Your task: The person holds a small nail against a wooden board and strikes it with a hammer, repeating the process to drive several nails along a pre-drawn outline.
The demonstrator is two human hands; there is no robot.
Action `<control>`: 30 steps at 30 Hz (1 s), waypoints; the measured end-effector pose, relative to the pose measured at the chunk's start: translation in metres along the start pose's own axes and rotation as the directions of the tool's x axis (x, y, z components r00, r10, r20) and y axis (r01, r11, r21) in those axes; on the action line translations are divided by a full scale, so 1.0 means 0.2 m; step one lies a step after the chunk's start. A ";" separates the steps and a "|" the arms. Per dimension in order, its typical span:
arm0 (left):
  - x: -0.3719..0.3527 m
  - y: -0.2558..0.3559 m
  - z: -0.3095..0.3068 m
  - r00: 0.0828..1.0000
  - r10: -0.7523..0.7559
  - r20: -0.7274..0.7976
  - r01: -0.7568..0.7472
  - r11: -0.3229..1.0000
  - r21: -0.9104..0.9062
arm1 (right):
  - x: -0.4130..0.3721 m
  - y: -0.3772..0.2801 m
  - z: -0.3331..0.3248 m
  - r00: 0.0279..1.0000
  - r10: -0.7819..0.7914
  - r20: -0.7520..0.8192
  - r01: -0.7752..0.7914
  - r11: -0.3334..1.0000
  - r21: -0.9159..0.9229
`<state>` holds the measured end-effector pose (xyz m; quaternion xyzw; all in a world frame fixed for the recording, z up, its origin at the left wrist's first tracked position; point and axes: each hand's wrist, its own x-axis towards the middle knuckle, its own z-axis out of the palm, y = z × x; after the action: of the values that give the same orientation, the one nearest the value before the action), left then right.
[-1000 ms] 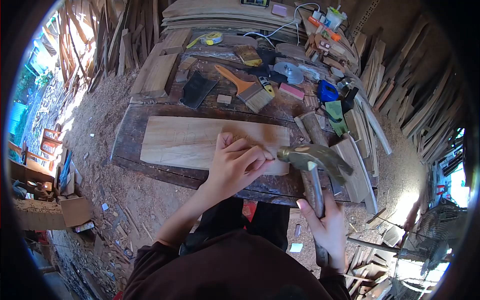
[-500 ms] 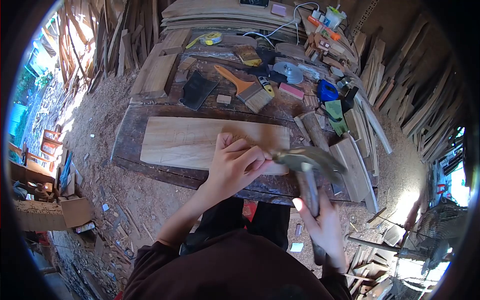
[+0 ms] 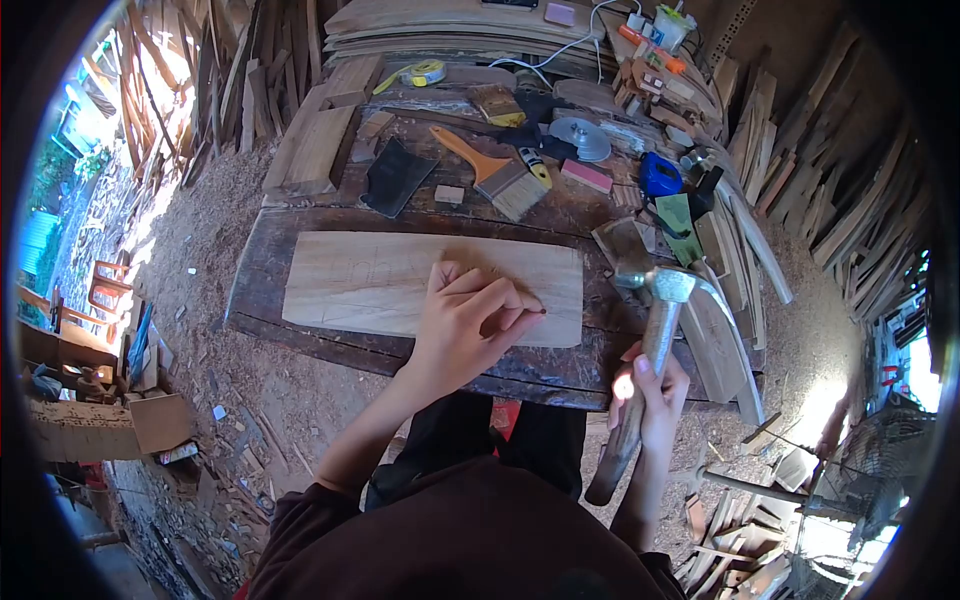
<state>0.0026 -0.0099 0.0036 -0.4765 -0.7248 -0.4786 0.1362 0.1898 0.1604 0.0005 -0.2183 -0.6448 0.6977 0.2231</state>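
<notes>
A light wooden board (image 3: pixel 360 290) with faint markings lies flat along the front of the dark workbench. Over its right half, my left hand (image 3: pixel 475 315) rests in a pinch; a tiny dark tip shows at the fingertips, too small to name. My right hand (image 3: pixel 650 395) is wrapped round the handle of a claw hammer (image 3: pixel 668 300). The hammer's metal head is raised to the right of the board, apart from it and from my left hand.
Behind the board on the workbench (image 3: pixel 262 270) lie a wide brush (image 3: pixel 510 187), a black sheet (image 3: pixel 398 178), a pink block (image 3: pixel 586 176), a metal disc (image 3: pixel 580 139) and a blue tape measure (image 3: pixel 660 174). Wood pieces (image 3: pixel 715 345) line the right edge.
The hammer has moved right, away from my left hand, and its head is now clear of the fingertips. My left hand has stayed nearly in place.
</notes>
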 end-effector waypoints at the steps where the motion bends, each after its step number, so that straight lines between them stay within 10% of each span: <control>1: 0.00 0.00 0.00 1.000 -0.002 0.001 0.002 1.000 0.001 | 0.00 0.01 -0.01 1.000 0.002 0.001 -0.002 1.000 0.001; 30: -0.01 0.01 0.03 0.999 0.048 -0.012 -0.047 0.995 0.093 | -0.01 -0.01 -0.02 1.000 0.019 -0.001 -0.019 1.000 0.023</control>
<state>0.0068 -0.0063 0.0017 -0.4834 -0.7336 -0.4445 0.1748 0.1943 0.1618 0.0020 -0.2220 -0.6347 0.7069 0.2193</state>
